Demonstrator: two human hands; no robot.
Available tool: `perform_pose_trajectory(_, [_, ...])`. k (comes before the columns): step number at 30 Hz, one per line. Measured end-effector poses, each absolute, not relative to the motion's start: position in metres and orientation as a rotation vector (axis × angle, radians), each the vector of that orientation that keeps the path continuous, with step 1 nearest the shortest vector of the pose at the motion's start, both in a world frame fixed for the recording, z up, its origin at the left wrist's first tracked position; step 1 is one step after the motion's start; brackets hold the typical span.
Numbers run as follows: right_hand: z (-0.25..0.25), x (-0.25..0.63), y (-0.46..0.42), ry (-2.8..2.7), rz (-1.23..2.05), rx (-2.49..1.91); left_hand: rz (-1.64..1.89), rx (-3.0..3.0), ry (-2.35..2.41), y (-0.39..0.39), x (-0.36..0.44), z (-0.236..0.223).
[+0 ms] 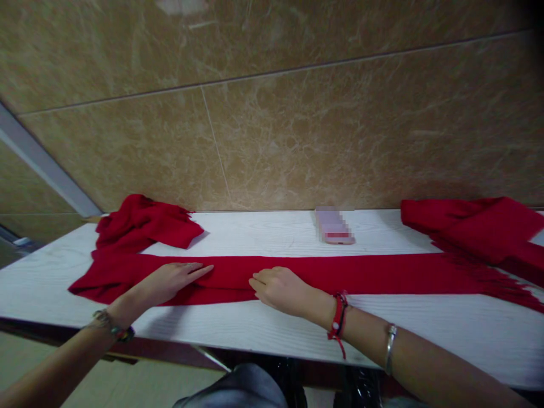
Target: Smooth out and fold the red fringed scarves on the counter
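A long red scarf (374, 275) with a fringe at its right end lies in a narrow folded strip along the white table. My left hand (176, 279) rests flat on its left part, fingers stretched out. Close to the middle of the strip, my right hand (278, 288) has its fingers curled together on the cloth near the front edge. A small crease runs through the fabric between both hands. To the left, the scarf bunches up into a loose heap (144, 221) towards the wall.
A pink phone (334, 225) lies behind the scarf on the white table (263, 232). More red cloth (471, 224) is piled at the back right, touching the fringe. A brown marble-look tiled wall (297, 136) borders the table's far side. My knee (250, 385) shows below the front edge.
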State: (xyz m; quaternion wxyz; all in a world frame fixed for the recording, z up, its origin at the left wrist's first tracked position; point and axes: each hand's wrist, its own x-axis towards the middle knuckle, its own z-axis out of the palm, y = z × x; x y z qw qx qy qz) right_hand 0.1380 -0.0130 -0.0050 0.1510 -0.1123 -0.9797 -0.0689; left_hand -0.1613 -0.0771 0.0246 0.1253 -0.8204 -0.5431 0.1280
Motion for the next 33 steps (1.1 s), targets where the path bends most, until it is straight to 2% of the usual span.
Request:
perform_pose_trajectory(11, [-0.001,0.12,-0.007,-2.833,-0.115,-0.456,0.378,-2.378,-1.586,-0.078,-0.155,0.015])
perform_pose_trajectory(21, [-0.004,0.121,-0.019,-2.838,-0.3,-0.292,0.339,-2.301,-1.495,-0.066,-0.133,0.01])
perform_pose_trajectory(29, [0.004,0.123,-0.017,-2.732,-0.275,-0.446,0.312,-2.292,-1.434,-0.08,-0.143,0.039])
perform_pose_trajectory(33, [0.009,0.137,-0.018,-2.758,-0.247,-0.351,0.369,-2.267,-1.44,-0.104,-0.138,0.031])
